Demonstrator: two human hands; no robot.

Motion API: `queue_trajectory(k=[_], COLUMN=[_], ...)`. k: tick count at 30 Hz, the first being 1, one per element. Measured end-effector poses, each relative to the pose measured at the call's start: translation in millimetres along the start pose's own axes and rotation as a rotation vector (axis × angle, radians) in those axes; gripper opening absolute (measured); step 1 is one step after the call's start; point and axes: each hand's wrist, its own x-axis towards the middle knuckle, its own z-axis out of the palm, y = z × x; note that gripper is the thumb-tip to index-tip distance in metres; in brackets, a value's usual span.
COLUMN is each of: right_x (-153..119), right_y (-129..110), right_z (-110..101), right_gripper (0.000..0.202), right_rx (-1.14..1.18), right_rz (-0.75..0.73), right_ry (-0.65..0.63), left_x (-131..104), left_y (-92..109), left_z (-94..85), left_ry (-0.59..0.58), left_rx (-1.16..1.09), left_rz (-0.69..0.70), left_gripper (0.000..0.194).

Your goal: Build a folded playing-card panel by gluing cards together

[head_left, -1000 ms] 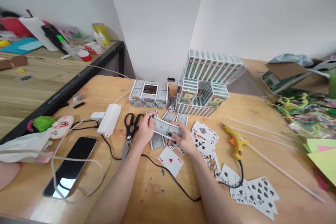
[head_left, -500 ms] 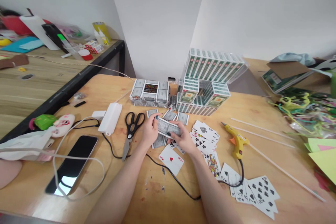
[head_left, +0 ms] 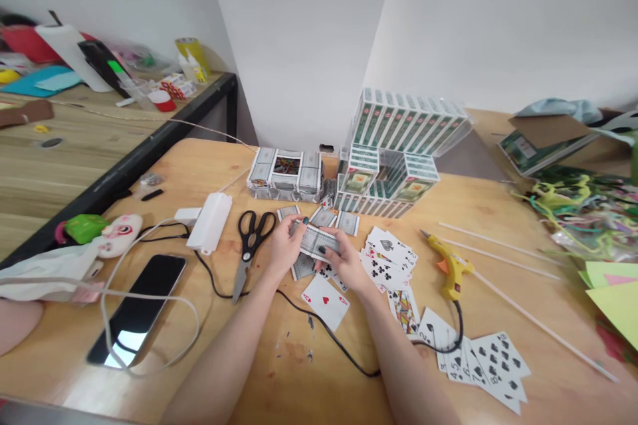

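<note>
A grey patterned card piece [head_left: 318, 241] is held up between both hands, backs showing. My left hand [head_left: 288, 244] is closed on its left end, thumb on top. Closed on the right end is my right hand [head_left: 346, 257]. Beneath and around them lie loose cards, with an ace of hearts [head_left: 325, 301] face up nearer me. Behind stands a box covered in cards [head_left: 286, 174]. Black-handled scissors [head_left: 248, 249] lie left of my left hand. To the right are fanned face-up cards [head_left: 387, 249] and a yellow glue gun [head_left: 452, 270].
Stacked green card packs [head_left: 389, 172] stand at the back. Glue sticks [head_left: 543, 325] and spade cards [head_left: 498, 365] lie on the right. A phone [head_left: 139, 309], looped white cable, power strip [head_left: 212, 222] and soft toys occupy the left. A black cord crosses in front.
The held card piece has tilted slightly, and both hands have shifted a little with their grip on it. Elsewhere the objects look the same.
</note>
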Motion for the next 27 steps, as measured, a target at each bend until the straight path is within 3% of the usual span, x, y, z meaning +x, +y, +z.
queue_trajectory(k=[6,27], right_x=[1.3,0.6], right_y=[1.5,-3.1], right_z=[2.1,2.5], right_gripper=[0.035,0.031], right_rx=[-0.011,-0.039], right_rz=[-0.005,-0.001], right_ry=[0.043,0.054], left_x=[-3.2,-13.5], left_y=[3.1,4.1], left_z=[1.1,10.5], left_ry=[0.088,0.104], left_rx=[0.096,0.182], left_rz=[0.072,0.166], left_gripper=[0.014,0.014])
